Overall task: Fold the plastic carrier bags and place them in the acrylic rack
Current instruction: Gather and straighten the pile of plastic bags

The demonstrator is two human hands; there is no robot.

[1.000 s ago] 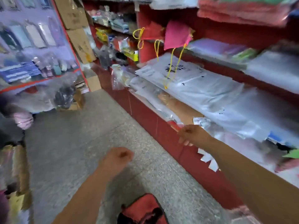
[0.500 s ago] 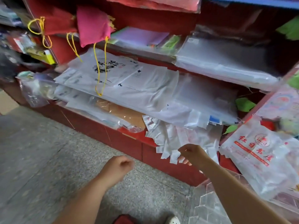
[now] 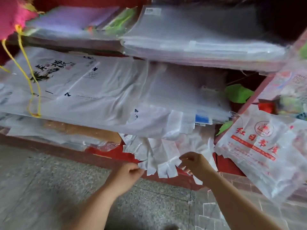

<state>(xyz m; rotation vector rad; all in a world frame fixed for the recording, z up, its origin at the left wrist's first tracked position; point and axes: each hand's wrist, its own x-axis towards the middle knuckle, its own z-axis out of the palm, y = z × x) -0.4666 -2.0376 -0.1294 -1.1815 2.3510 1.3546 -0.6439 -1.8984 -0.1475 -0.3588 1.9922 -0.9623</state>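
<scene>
At the front edge of the shelf (image 3: 108, 153), left hand (image 3: 127, 174) and right hand (image 3: 196, 164) are pinching the dangling carrier bags (image 3: 159, 156); seemingly nothing is being folded yet; the acrylic rack (image 3: 209, 211) is waiting.

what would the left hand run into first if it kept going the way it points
The left hand points up and right, so it would first meet the hanging white bag handles, right at its knuckles. Whether it touches them yet is unclear.

One head-worn view looks forward and down, close to red shelving (image 3: 229, 165) and floor (image 3: 49, 188).
</scene>
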